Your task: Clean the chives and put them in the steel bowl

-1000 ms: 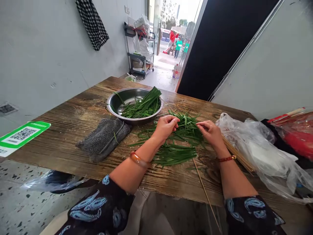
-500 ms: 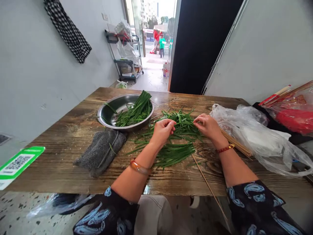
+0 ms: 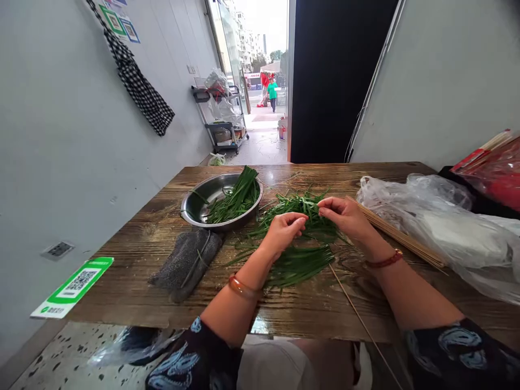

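Green garlic chives (image 3: 298, 208) lying loose at the middle of the frame on the wooden table (image 3: 122, 281), with a tidier cut bundle (image 3: 298, 262) just below them. Left hand (image 3: 284, 230) curled, fingertips pinched on a few blades; right hand (image 3: 343, 214) likewise closed in a pinch on the same strands, the two hands close together above the pile. Best handled, by the look of it, with a light pinch near the blade ends, keeping the leaves parallel and drawing them clear of the heap rather than tugging across it, since the blades bruise and tangle easily. A single bamboo skewer (image 3: 357, 319) running from beside the bundle toward the lower right, its tip past the near table edge and easy to knock off. More bamboo skewers (image 3: 400, 235) just right of the right wrist, touching a clear plastic bag (image 3: 442, 227); little free room there. Steel bowl (image 3: 203, 203) holding more chives at centre left, a grey cloth (image 3: 187, 262) just below it. Open wood at lower left, beyond the cloth.
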The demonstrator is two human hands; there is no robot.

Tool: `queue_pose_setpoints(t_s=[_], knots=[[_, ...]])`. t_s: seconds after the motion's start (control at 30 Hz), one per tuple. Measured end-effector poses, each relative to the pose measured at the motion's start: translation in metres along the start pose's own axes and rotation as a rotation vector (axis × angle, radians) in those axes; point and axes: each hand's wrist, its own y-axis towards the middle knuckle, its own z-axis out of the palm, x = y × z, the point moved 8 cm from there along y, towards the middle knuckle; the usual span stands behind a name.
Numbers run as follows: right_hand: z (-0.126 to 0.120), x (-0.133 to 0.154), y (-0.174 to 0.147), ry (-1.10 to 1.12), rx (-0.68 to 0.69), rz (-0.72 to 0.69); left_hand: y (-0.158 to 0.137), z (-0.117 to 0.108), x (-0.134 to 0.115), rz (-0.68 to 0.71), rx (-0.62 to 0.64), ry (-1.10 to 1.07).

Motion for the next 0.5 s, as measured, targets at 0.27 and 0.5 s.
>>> queue_pose_setpoints(t_s=[0.27,0.5], knots=[[0.027,0.006,-0.010,-0.241,0.133,-0.067,0.002,-0.007,-0.002,0.044,-0.003,-0.144],[0.031,0.004,-0.010,-0.324,0.188,-0.102,0.005,-0.017,0.003,0.016,-0.104,-0.258]])
